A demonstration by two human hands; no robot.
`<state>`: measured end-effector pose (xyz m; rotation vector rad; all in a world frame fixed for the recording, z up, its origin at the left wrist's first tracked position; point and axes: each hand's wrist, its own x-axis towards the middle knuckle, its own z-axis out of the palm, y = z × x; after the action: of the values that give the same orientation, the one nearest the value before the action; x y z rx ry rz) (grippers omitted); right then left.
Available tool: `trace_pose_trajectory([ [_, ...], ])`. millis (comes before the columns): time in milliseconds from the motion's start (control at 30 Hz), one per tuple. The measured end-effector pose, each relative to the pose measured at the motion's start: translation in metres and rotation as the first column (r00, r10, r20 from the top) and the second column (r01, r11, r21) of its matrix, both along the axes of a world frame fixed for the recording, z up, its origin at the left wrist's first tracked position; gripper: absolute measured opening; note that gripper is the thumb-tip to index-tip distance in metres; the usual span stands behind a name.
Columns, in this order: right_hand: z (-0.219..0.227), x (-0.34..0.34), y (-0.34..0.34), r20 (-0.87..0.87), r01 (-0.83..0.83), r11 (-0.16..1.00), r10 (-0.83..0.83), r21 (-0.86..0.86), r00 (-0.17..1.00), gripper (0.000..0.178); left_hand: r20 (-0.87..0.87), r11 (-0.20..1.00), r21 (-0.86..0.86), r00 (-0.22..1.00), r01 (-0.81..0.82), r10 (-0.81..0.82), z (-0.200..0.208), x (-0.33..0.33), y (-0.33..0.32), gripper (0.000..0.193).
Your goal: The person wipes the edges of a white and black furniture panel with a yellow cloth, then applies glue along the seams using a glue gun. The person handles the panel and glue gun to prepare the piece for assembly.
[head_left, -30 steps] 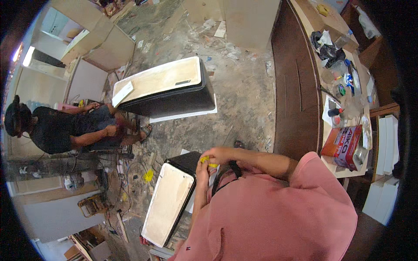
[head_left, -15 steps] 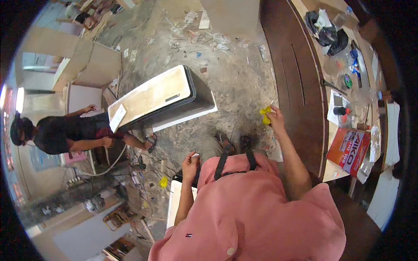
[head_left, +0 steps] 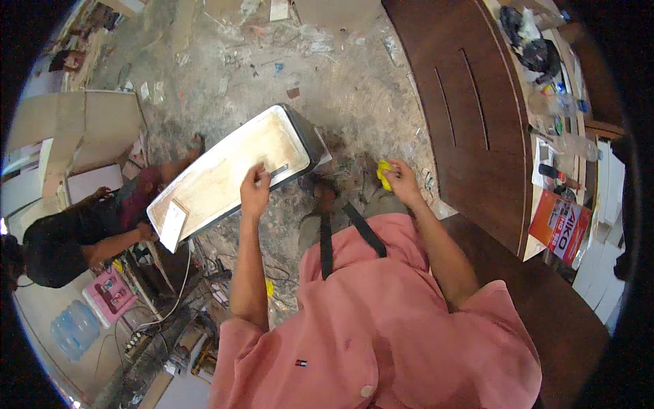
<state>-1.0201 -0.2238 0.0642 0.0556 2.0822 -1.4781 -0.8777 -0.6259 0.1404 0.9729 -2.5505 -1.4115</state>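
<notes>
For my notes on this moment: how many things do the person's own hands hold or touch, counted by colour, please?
Yellow: 1, a small yellow object in the right hand.
Pale with dark sides: 1, the long panel under the left hand.
Total: 2.

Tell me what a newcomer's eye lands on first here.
The long pale panel with a dark edge, lying slantwise over the littered floor, with the left hand on its near edge. Next, the yellow object gripped in the right hand, beside the dark brown cabinet.
</notes>
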Motion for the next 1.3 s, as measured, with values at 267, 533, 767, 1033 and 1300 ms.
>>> trace_pose_trajectory([
  [267,-0.009,-0.101,-0.216,-0.17,-0.207,0.978,0.21,0.036,0.963,0.041,-0.083,0.834,-0.541,0.98,0.109,-0.182,-0.058,-0.129,-0.067,0.034],
  [533,-0.064,-0.135,-0.319,-0.492,-0.354,0.933,0.28,-0.064,0.825,0.019,0.068,0.716,-0.694,0.997,0.077,-0.041,-0.094,-0.144,-0.057,0.028],
  [767,-0.039,-0.01,-0.179,-0.208,-0.462,0.884,0.439,-0.077,0.874,0.014,0.071,0.713,-0.696,0.996,0.086,-0.05,-0.094,-0.15,-0.059,0.029],
  [1033,-0.064,-0.118,-0.266,-0.25,-0.313,0.917,0.251,-0.247,0.935,0.019,0.123,0.726,-0.678,0.992,0.114,-0.041,-0.097,-0.142,-0.061,0.03],
  [1300,-0.036,-0.039,-0.204,-0.243,-0.423,0.906,0.403,-0.03,0.882,0.025,0.16,0.755,-0.644,0.987,0.125,-0.027,-0.096,-0.147,-0.061,0.033],
])
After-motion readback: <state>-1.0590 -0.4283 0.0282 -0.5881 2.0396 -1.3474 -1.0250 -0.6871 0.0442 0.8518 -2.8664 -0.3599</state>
